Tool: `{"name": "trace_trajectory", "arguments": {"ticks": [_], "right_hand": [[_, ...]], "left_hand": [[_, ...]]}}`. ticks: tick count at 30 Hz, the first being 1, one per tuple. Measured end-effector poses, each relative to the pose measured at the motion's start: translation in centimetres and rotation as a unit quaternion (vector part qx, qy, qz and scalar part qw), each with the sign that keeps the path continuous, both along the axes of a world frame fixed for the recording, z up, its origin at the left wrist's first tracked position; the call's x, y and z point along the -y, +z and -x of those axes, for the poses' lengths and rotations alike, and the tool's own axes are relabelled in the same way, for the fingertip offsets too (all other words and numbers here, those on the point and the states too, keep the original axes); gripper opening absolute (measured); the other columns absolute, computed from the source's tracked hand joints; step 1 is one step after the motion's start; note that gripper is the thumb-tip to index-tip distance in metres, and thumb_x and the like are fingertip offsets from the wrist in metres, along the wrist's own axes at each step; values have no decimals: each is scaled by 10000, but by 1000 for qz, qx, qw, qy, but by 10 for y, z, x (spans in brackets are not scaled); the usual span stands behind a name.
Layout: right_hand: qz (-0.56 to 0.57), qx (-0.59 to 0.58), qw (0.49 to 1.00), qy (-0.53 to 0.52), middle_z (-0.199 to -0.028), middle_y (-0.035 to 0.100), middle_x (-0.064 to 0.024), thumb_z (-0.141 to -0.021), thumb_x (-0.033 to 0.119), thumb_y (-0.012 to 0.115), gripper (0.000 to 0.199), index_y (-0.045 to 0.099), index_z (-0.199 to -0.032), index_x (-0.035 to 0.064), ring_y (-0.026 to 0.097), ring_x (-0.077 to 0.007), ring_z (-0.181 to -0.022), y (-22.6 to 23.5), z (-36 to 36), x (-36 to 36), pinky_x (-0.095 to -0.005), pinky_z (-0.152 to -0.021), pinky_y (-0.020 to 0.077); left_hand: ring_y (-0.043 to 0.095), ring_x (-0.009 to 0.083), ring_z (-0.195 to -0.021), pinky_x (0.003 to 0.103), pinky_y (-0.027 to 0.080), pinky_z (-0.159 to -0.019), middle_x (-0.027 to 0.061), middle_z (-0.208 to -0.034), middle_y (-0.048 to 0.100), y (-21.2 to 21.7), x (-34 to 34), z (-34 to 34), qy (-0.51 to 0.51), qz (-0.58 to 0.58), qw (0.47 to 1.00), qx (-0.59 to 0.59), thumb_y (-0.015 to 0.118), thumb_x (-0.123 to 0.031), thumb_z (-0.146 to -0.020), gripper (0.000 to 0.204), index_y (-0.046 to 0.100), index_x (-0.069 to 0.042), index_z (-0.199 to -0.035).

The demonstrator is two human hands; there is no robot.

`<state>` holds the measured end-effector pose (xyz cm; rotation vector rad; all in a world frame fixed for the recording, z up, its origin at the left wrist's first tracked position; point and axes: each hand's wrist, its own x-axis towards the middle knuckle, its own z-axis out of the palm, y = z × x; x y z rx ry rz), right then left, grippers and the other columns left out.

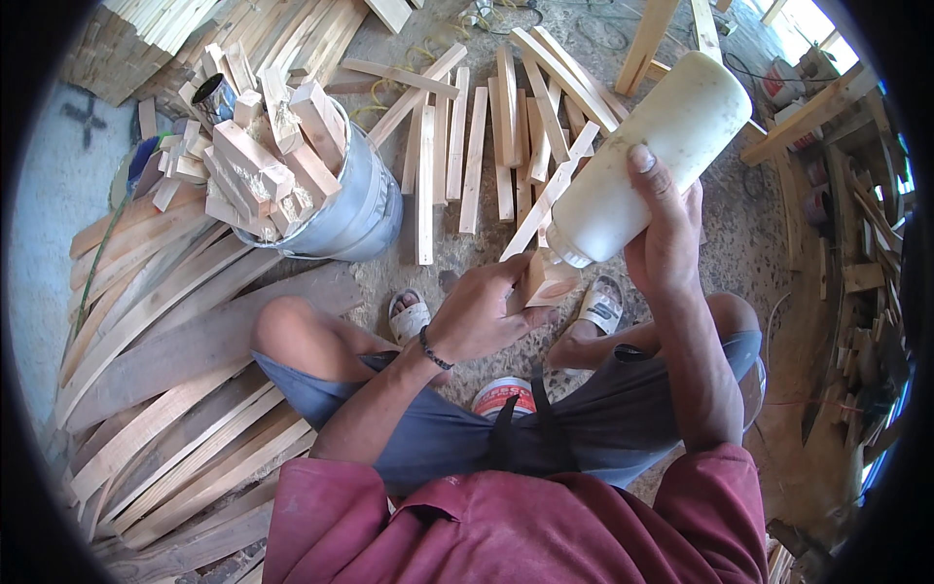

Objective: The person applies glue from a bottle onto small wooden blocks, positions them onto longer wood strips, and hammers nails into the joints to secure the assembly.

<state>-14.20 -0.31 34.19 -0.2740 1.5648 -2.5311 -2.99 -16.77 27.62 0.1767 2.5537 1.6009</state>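
At the far left, long pale planks [165, 389] lie fanned across the floor [457, 263]. Beside them stands a metal bucket [355, 209] crammed with short wooden offcuts [268, 161]. Further along, thin wooden slats [467, 146] lie in a row on the floor. The left hand [482, 311] is closed around a small wooden block [550, 280], pale and square-cut, held above the sandalled feet. Just above it, the right hand [666, 234] grips a large white plastic bottle [647, 161], smooth and cloudy, tipped nozzle-down so that it touches the block.
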Motion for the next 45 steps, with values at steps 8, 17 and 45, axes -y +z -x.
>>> {"name": "trace_trajectory", "arguments": {"ticks": [8,17,45], "right_hand": [[5,-3,1000,3,-984,645,-135,-875,223,755,468,535,-1184,-52,677,-197,-851,-2,-1,0,-342,-733,576],[15,7,1000,3,-975,652,-164,-877,209,749,464,531,-1178,-69,696,-226,-826,3,-2,-3,-362,-710,596],[2,-59,998,-32,-1026,652,-163,-845,228,791,542,531,-1215,-71,687,-224,-888,0,0,-7,-363,-763,586]], "left_hand": [[699,278,-1047,385,535,-873,144,-1099,711,-4,1,2,-12,-6,1000,-2,791,-242,-842,402,643,-50,-1162],[683,394,-986,435,549,-807,209,-1021,706,-7,-4,3,-24,-13,999,-43,791,-236,-817,471,578,-12,-1172],[656,146,-1024,333,503,-934,82,-1085,716,-3,1,-5,24,-85,996,-7,801,-187,-851,457,619,6,-1223]]}}
